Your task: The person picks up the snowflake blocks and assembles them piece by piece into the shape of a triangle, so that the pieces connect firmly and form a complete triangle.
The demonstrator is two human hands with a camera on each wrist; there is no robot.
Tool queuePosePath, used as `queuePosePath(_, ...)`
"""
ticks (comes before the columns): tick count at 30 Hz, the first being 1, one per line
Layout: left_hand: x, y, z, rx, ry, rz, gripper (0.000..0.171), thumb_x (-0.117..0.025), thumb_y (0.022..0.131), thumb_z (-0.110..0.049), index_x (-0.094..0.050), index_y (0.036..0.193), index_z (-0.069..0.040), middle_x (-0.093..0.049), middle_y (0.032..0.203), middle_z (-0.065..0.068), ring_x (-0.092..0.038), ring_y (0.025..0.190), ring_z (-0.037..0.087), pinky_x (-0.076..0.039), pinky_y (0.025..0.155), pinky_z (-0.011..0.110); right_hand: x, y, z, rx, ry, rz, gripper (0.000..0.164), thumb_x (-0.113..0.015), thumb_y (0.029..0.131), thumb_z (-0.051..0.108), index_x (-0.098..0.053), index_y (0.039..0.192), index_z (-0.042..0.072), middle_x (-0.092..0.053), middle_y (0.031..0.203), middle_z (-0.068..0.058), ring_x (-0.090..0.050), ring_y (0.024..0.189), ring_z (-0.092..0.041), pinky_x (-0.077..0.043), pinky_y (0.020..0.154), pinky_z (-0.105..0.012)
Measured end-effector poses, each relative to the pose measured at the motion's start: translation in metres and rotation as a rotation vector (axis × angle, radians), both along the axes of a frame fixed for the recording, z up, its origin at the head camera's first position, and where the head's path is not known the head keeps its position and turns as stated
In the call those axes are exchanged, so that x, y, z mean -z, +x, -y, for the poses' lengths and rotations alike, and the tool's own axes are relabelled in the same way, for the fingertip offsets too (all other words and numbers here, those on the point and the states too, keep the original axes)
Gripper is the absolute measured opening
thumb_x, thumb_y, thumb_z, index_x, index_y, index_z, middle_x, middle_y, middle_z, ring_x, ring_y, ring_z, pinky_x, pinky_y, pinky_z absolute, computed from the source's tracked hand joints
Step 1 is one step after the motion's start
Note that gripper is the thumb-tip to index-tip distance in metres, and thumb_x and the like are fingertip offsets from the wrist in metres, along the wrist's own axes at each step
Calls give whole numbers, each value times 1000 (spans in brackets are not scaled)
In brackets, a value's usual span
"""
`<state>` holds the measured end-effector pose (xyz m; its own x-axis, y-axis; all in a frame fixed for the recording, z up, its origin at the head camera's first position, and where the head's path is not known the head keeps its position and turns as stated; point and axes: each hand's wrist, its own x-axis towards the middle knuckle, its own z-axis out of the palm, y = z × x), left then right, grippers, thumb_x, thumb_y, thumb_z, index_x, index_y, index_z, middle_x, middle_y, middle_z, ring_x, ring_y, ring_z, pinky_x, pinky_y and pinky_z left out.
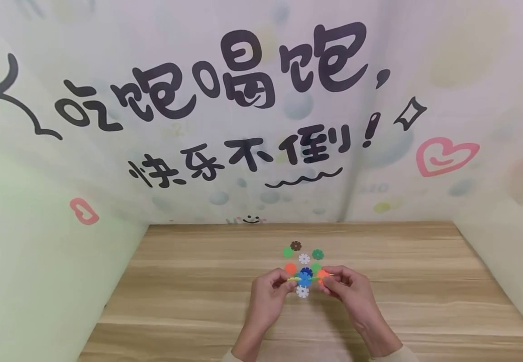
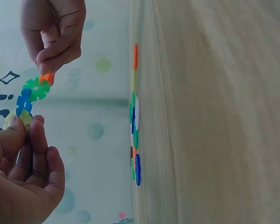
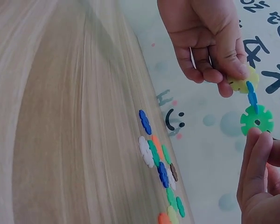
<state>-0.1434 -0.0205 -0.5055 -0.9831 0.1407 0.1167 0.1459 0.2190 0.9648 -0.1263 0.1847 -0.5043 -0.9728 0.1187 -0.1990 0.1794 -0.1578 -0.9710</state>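
Chain: four notched discs joined edge to edge, held above the tabletop (image 1: 189, 311), between the hands, about midway between left and right edges.
Chain order, left to right: yellow disc (image 3: 252, 77), blue disc (image 1: 305, 279), green disc (image 2: 37, 87), orange disc (image 2: 47, 78).
Chain angle: blue nearly edge-on in right wrist view, yellow and green more face-on.
Left hand (image 1: 265, 299): thumb and fingers closed in a pinch on yellow; other fingers loosely bent.
Right hand (image 1: 353, 294): fingertips pinching orange, mostly covered by the fingers; green just beside the fingertips.
Loose discs: flat on tabletop, small cluster running from near the far edge toward the hands.
Nearest far edge: brown disc (image 1: 295, 246), with light green disc (image 1: 288, 253) just beside it.
Mid cluster: white disc (image 1: 304, 259), dark green disc (image 1: 317, 254) on its right-edge side, loose orange disc (image 1: 290, 269) on its left-edge side.
Nearest near edge: second white disc (image 1: 302, 292); dark blue disc (image 1: 307, 271) partly behind chain.
Behind far edge: pale sheet (image 1: 189, 35), black lettering.
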Motion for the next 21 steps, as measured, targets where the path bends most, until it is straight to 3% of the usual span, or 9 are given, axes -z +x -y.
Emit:
queuePosePath(5,1,-1,2,11,20,-1,7,-75,88,-11,-71,84,-15,-70,80,0,-64,74,15,-55,63,24,-1,0,2,6,-2,15,27,-64,91,-8,-63,118,-8,-65,93,-18,-70,82,-24,-59,82,-37)
queuePosePath(11,5,-3,7,26,2,3,8,-72,92,-21,-70,90,-13,-70,81,1,-64,76,20,-55,65,25,1,0,-2,-63,31,-20,33,-68,93,3,-61,124,-6,-64,96,-19,-69,84,-25,-59,79,-34)
queuePosePath(16,5,-6,14,-6,10,1,14,-69,95,-27,-68,93,-13,-71,83,3,-66,79,27,-54,65,25,2,-5,-13,-61,123,-80,33,-67,96,11,-61,125,-3,-63,100,-23,-69,86,-29,-60,76,-33)
queuePosePath(21,5,-10,20,-14,25,-3,14,-67,97,-22,-67,94,-8,-71,86,10,-66,78,20,-54,66,25,7,-14,-27,-12,237,-106,32,-66,97,11,-62,126,-3,-61,98,-25,-69,83,-30,-60,75,-35)
